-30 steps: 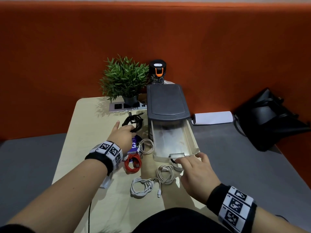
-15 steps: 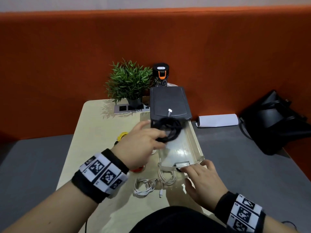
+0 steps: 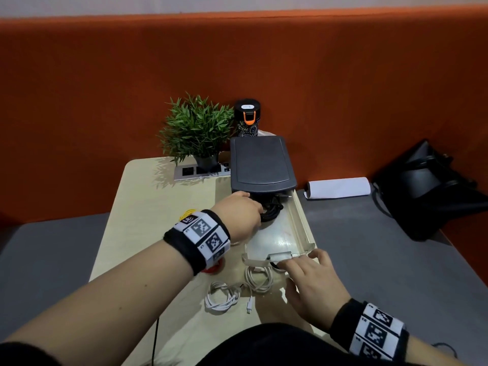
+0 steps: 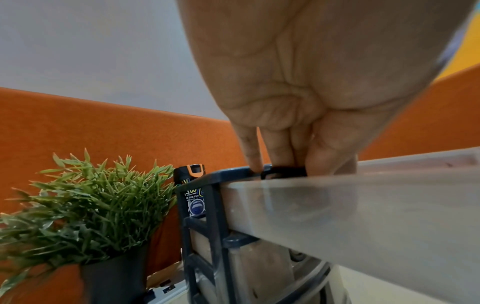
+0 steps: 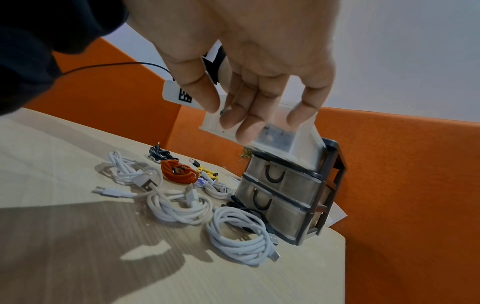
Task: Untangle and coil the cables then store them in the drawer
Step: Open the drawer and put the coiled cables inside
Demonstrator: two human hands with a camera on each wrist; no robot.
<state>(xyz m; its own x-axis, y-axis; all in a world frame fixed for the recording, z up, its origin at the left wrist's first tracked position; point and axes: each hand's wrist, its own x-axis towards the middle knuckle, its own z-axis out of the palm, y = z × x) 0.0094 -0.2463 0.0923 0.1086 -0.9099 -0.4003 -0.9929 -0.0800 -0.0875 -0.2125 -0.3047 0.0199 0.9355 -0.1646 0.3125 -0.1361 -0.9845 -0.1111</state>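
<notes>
Fingers of our left hand curl round the black coil at the drawer's back; our right hand rests straight fingers on its front; we judge one coil nearly stored; white coils, an orange one and others wait on the table.

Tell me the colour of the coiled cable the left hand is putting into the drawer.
Black. The coiled cable under the left hand shows best in the head view, at the back of the open drawer.
</notes>
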